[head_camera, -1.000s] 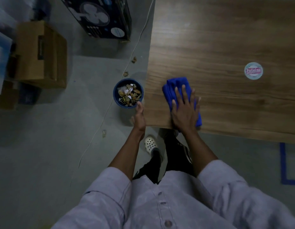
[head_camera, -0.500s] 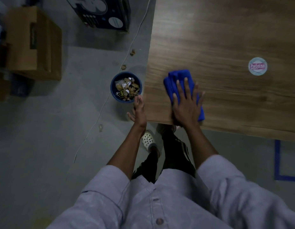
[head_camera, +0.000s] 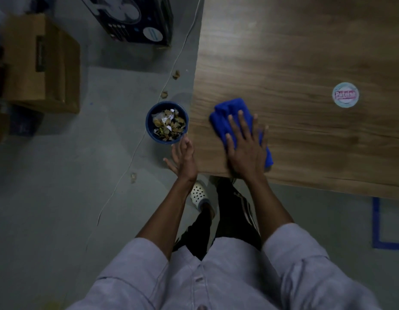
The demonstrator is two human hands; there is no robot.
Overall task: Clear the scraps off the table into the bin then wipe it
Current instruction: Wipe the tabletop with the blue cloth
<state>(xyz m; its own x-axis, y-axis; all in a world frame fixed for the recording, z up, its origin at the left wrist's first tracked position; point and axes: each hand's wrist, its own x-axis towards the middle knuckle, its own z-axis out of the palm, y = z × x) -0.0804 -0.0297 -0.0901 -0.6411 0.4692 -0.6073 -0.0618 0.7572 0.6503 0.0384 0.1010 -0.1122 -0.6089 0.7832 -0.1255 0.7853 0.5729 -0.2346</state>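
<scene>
- Your wooden table (head_camera: 306, 52) fills the view from 12 to 3 o'clock, with a round sticker (head_camera: 345, 95) on it at 2 o'clock. The grey floor (head_camera: 60, 198) holds a cardboard box (head_camera: 42, 63) at 10 o'clock, a dark fan carton (head_camera: 136, 19) at 11, a thin white cable (head_camera: 136, 151) and blue tape (head_camera: 377, 222) at 4.
- The blue bin (head_camera: 162, 142) stands on the floor just beside the table's left edge, with scraps (head_camera: 168, 127) inside. A few stray bits (head_camera: 176, 74) lie on the floor.
- The blue cloth (head_camera: 225, 110) lies flat near the table's near-left corner, its long axis running from 11 to 5 o'clock.
- Your right hand (head_camera: 245, 153) presses it with straight, spread fingers pointing to 12.
- Your left hand (head_camera: 183, 157) is loose and holds nothing, beside the table edge below the bin.
- Since a second ago, cloth and right hand have edged slightly toward 9 o'clock, and the left thumb has splayed wider.
</scene>
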